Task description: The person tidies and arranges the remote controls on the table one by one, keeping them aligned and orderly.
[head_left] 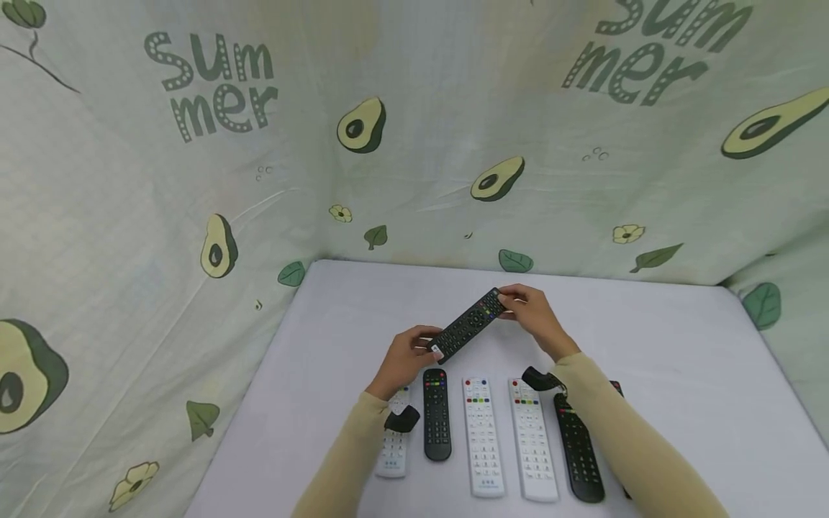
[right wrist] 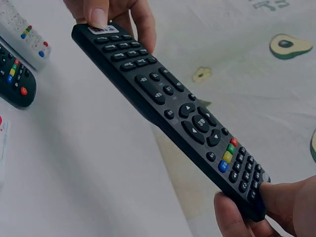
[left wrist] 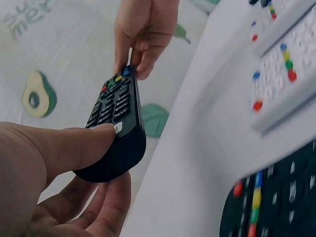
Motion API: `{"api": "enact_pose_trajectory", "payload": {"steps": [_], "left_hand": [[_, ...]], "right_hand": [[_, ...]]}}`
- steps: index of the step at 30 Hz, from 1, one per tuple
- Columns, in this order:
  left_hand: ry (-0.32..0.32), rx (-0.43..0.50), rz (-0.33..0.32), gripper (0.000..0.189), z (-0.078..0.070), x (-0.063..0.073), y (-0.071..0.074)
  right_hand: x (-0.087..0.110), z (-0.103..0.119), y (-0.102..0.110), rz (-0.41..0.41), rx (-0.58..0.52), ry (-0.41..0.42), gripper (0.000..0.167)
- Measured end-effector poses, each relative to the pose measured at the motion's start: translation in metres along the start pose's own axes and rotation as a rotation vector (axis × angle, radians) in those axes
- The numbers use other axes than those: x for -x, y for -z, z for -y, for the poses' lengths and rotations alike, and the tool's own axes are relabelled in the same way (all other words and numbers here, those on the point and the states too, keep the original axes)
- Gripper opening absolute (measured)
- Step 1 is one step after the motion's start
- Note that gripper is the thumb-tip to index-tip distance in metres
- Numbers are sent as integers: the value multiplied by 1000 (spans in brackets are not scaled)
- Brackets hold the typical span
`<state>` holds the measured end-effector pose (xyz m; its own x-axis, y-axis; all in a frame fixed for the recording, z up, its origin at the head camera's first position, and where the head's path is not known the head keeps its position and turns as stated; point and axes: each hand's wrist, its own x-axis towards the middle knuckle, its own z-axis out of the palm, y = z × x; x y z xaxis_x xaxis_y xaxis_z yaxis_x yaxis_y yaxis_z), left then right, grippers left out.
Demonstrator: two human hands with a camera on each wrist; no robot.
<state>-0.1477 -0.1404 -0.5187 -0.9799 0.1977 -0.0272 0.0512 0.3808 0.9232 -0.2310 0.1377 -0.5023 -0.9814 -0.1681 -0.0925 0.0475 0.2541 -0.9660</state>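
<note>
Both hands hold a black remote control (head_left: pixel 468 325) above the white table, tilted so its right end is farther away. My left hand (head_left: pixel 404 362) pinches the end with a white label, thumb on top and fingers beneath, as the left wrist view shows. At the other end my right hand (head_left: pixel 532 314) grips it between thumb and fingers. In the right wrist view the remote's buttons (right wrist: pixel 200 123) face up, with red, green, yellow and blue keys. Just below the left hand lies a smaller black remote (head_left: pixel 437 415).
On the table (head_left: pixel 363 309) lie a white remote (head_left: pixel 482 437), another white remote (head_left: pixel 534 440) and a black remote (head_left: pixel 579 450) in a row. The left sleeve partly covers a further white remote (head_left: pixel 392 453); the right sleeve mostly hides another dark one. A printed cloth (head_left: pixel 427 237) hangs behind.
</note>
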Motion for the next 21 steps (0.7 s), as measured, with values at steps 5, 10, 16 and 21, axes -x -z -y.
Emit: {"api": "enact_pose_trajectory", "payload": {"steps": [5, 10, 16, 21], "left_hand": [[-24, -11, 45, 44, -18, -3, -28], [-37, 15, 93, 42, -30, -3, -55], [-17, 44, 155, 41, -42, -2, -84], [-23, 58, 180, 40, -54, -1, -108]], "right_hand": [[19, -4, 32, -21, 32, -20, 40], [38, -10, 59, -49, 75, -63, 42], [58, -20, 85, -83, 123, -99, 46], [74, -24, 107, -95, 155, -86, 47]]}}
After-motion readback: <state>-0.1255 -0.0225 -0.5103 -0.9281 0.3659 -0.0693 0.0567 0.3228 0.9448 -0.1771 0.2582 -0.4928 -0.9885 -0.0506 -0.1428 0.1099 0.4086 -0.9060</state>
